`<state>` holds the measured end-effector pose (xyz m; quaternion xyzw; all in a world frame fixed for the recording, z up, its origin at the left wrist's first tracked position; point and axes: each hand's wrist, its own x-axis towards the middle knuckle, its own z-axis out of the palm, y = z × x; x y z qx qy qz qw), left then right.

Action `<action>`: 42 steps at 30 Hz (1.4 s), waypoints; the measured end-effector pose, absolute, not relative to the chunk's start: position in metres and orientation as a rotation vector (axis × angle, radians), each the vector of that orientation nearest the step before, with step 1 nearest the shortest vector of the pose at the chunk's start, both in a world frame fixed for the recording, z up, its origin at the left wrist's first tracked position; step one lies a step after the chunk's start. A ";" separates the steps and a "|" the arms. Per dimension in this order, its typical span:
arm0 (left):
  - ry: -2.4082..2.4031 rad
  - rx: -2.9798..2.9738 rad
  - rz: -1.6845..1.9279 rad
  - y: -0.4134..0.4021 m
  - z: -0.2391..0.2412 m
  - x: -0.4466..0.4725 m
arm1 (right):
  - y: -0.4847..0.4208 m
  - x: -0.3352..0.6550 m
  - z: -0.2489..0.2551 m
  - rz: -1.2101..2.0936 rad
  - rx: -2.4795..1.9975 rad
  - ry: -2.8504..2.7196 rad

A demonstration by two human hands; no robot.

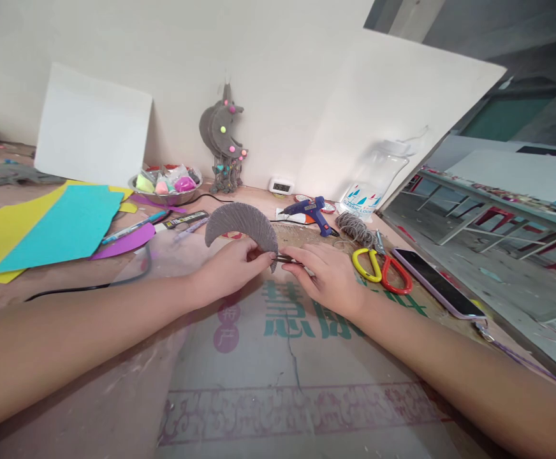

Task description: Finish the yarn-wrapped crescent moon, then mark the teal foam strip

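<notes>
Left hand (227, 271) pinches gray crescent (242, 222); right hand (333, 274) grips slim tool (286, 259) at its tip; phone (435, 280) along table's (254, 196) right edge.

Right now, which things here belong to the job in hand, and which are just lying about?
In the job:
gray crescent, in the left hand
dark slim tool, in the right hand
coiled gray cord, probably: similar color

Seemingly just lying about:
phone
small digital clock
clear container
</notes>
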<state>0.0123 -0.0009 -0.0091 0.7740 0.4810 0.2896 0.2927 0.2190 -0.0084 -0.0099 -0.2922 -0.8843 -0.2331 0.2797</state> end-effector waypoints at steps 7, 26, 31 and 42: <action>1.336 2.002 0.770 -0.001 -0.007 0.012 | -0.007 0.222 -0.009 -0.689 -0.701 -2.487; 1.336 1.881 0.872 0.000 -0.007 0.010 | -0.003 0.221 -0.007 -0.260 -0.979 -2.359; 1.293 1.876 0.920 0.001 -0.008 0.010 | -0.002 0.220 -0.008 -0.303 -0.944 -2.403; 1.267 1.817 0.958 0.005 -0.012 0.010 | -0.001 0.221 -0.010 -0.354 -0.922 -2.444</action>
